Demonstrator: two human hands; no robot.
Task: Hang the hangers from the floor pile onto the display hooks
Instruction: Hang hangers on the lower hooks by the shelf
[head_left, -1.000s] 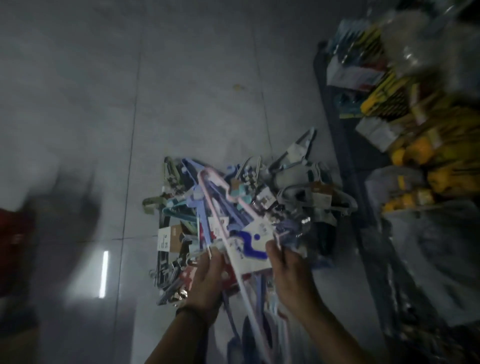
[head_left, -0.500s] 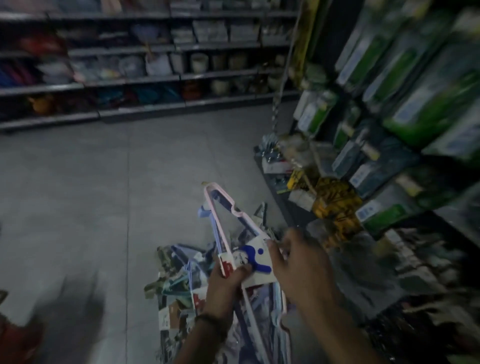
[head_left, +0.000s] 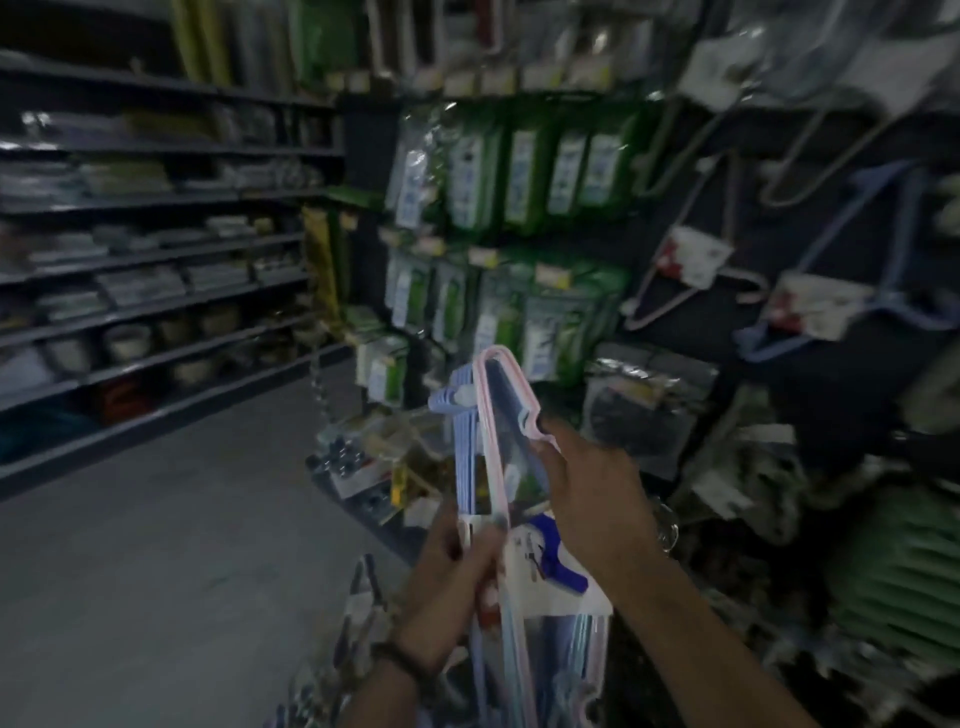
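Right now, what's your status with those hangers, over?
Left hand and right hand grip the hanger bundle. Not hung yet. Hung hangers on the display ahead-right.

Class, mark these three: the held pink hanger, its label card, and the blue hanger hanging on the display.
pink hanger (head_left: 487, 426): head view, left side of its frame.
label card (head_left: 558, 569): head view, blue print.
blue hanger (head_left: 831, 234): head view, sloping left arm.

Floor (head_left: 156, 571): grey, smooth, dimly lit.
Left side: dark shelving (head_left: 171, 236) in long tiers, stocked with blurred flat packs (head_left: 140, 286) and pale pots (head_left: 127, 340).
Right side: dark display wall (head_left: 810, 410) hung with green packets (head_left: 524, 176).
Light: low, bluish.
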